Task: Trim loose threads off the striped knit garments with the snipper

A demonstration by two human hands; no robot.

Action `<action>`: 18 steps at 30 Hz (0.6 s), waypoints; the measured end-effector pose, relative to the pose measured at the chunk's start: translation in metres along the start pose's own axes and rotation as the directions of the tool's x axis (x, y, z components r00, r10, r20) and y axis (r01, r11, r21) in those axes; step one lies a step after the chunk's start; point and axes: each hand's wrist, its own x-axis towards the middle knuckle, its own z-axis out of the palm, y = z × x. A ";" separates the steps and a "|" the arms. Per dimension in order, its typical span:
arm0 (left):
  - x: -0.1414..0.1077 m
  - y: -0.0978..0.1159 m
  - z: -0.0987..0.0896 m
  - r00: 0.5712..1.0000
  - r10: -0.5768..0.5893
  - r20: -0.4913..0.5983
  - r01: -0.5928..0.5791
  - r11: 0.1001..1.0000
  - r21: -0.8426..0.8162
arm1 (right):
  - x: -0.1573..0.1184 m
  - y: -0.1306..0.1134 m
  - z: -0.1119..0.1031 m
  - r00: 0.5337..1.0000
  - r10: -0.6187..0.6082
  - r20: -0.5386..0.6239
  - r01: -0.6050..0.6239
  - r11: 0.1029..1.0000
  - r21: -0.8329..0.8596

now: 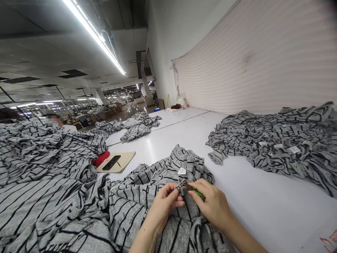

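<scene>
In front of me lies a grey garment with black stripes [142, 191], bunched up, with a white size label [181, 171] at its neck. My left hand [166, 200] pinches the garment's edge, where a few dark round buttons [179, 188] show. Close beside it, my right hand [210, 200] is closed around a small green-handled tool [198, 192], most of which is hidden by the fingers. The fingertips of that hand are at the buttoned edge too; whether they grip the cloth I cannot tell.
Striped garments are heaped at the left [47, 151] and in a pile [279, 140] at the right, on the white table [263, 211]. A notebook [127, 162] carries a black phone [112, 162] and a pen. Behind the left heap a person [68, 127] is partly visible.
</scene>
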 end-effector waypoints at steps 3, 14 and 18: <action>0.002 -0.002 -0.002 0.999 0.020 0.025 -0.021 0.998 0.062 | 0.002 0.000 -0.001 0.997 0.074 0.023 -0.076 0.991 0.111; -0.001 0.001 0.001 0.996 0.021 0.084 -0.035 0.985 0.171 | 0.022 -0.009 0.017 0.999 0.013 -0.047 0.004 0.943 0.332; 0.002 -0.001 0.003 0.998 0.059 0.037 -0.067 0.964 0.256 | 0.021 -0.005 0.022 0.997 0.046 -0.066 -0.020 0.935 0.355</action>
